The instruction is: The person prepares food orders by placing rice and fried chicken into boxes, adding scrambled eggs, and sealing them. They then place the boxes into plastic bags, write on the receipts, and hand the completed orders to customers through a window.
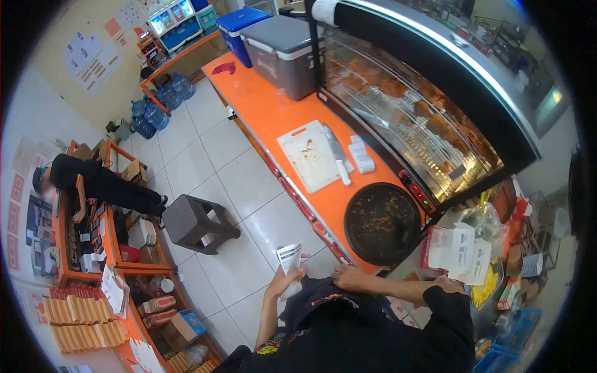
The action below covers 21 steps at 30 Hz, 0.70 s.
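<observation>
My left hand [285, 283] is closed on a white printed paper [289, 256], held upright above the tiled floor. My right hand [350, 278] rests at the hem of my black shirt, close to the counter's edge, its fingers curled; anything inside them is hidden. In front of me on the orange counter [249, 93] lie a white cutting board [309, 163] with crumbs, a knife [342, 172] with a white handle, and small white papers [360, 154]. A round dark tray [382, 222] with brown crumbs sits nearest my right hand.
A glass warmer [410, 105] holding fried food stands behind the counter. Grey cooler [280, 56] and blue cooler [239, 31] are at its far end. A grey stool [193, 221] stands on the floor. Another person [93, 177] leans over orange shelves at left. Boxes [457, 252] lie at right.
</observation>
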### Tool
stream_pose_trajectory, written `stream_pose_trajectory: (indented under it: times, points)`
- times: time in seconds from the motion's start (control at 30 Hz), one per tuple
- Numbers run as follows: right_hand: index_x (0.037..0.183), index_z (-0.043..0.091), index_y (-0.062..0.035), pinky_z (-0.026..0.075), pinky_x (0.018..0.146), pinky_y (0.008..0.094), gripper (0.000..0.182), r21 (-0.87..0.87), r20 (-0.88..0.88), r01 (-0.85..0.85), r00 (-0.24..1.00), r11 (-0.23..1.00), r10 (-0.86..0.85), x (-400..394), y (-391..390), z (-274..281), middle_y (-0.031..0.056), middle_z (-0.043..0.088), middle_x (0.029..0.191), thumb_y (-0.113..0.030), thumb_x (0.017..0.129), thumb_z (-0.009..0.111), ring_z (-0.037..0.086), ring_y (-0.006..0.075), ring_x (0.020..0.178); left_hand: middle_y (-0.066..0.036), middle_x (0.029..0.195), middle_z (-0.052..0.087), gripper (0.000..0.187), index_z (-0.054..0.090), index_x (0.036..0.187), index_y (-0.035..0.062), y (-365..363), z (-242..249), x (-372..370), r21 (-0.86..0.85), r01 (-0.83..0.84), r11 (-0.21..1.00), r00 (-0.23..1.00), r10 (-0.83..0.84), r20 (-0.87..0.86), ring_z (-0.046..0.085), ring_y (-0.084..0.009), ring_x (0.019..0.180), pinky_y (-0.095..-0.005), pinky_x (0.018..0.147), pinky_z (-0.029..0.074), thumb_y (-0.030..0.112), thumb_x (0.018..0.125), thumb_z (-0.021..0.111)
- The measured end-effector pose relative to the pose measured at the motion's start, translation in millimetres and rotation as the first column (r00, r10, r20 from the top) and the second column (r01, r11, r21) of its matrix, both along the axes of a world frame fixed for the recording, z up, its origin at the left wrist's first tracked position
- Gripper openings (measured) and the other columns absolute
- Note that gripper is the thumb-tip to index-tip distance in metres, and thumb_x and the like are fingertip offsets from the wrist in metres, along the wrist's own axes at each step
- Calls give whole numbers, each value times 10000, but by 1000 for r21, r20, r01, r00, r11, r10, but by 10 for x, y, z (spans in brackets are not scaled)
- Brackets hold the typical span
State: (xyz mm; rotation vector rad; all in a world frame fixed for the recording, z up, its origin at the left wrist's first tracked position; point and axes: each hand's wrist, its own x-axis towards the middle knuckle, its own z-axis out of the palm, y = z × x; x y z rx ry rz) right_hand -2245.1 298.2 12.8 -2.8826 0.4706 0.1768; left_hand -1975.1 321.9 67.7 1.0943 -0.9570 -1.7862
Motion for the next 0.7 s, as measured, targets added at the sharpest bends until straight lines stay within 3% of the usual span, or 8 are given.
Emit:
stream_pose_trajectory:
  times: [0.1,0.23,0.33,0.47,0.53,0.57,0.63,0.7]
  points:
    - [881,694,-47,474,816,388,191,23,118,-122,986,992,119,383,-628,493,77,626,1019,-180,804,580,589,290,927,-9,798,528,507,497,1301,-11,-381,-96,412,-5,-40,999,999,41,30,502,-96,695,-257,624,428,198,860,632]
    - [820,705,-41,466,799,388,185,-49,45,47,998,998,-45,1117,-885,-232,106,639,982,-171,810,573,590,300,930,-8,782,541,499,505,1277,-29,-842,-120,1208,-43,-102,994,992,105,65,514,-95,712,-248,637,413,218,867,645]
    - [773,713,-41,468,806,388,199,-70,-62,82,994,994,-87,1787,-1314,-152,120,654,965,-178,814,574,595,304,953,-4,797,554,474,516,1277,-26,-1133,17,1870,-76,-133,988,987,139,84,529,-88,735,-239,645,411,196,874,633]
    - [842,703,-35,470,839,395,205,18,42,30,999,999,-30,2325,-1802,565,98,643,964,-195,839,574,594,264,934,-3,811,572,478,526,1296,-6,-1491,116,2568,-75,-136,988,979,146,143,538,-92,761,-247,675,415,172,869,647]
    - [912,676,-31,463,845,406,207,165,318,3,946,986,-56,2468,-1984,759,96,640,982,-201,878,562,589,258,914,-1,837,576,487,523,1304,-1,-1745,229,2691,-64,-54,997,985,63,159,543,-96,785,-249,688,415,200,880,653]
    - [912,676,-31,463,845,406,207,174,315,25,946,984,-80,2488,-2063,798,96,640,982,-201,878,562,589,258,914,-2,887,579,509,513,1319,-4,-1881,256,2666,-94,-19,995,988,33,149,546,-97,815,-250,704,420,208,883,672]
    - [905,624,-29,469,796,373,161,351,520,72,815,934,-258,2480,-2260,874,83,634,946,-182,912,576,588,205,857,-3,907,580,478,528,1285,-13,-2197,265,2514,-216,106,971,977,-60,206,543,-97,826,-254,714,430,188,879,681]
    - [864,579,-35,465,728,317,121,820,297,345,428,458,-854,2475,-2359,1145,42,626,860,-136,929,595,585,140,795,-9,948,589,402,561,1208,-15,-2453,233,2251,-321,224,920,952,-137,273,542,-94,845,-259,729,448,151,870,698]
